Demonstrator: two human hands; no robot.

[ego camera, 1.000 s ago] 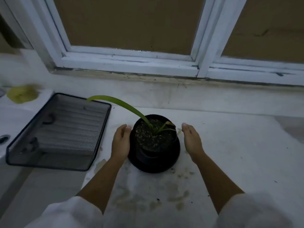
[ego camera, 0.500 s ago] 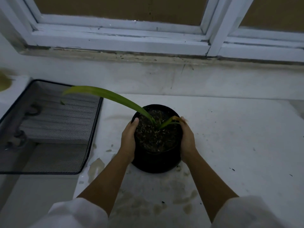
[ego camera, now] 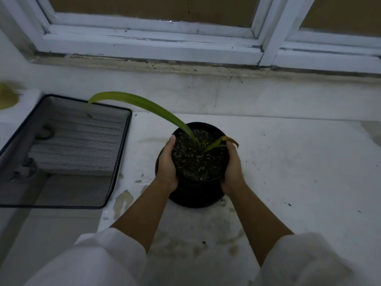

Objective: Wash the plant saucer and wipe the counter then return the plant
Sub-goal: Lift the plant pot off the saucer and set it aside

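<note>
With left hand (ego camera: 168,164) and right hand (ego camera: 232,168) clasping the pot (ego camera: 199,159) above its saucer (ego camera: 193,200), right of the tray (ego camera: 125,141), lift straight and level to avoid spilling soil.

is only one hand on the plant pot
No, the left hand and the right hand each grip one side of the black pot.

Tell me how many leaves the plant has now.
2. A long leaf arches left toward the tray; a short leaf with a brown tip leans right, by the right hand. Smaller shoots may be hidden in the pot.
</note>
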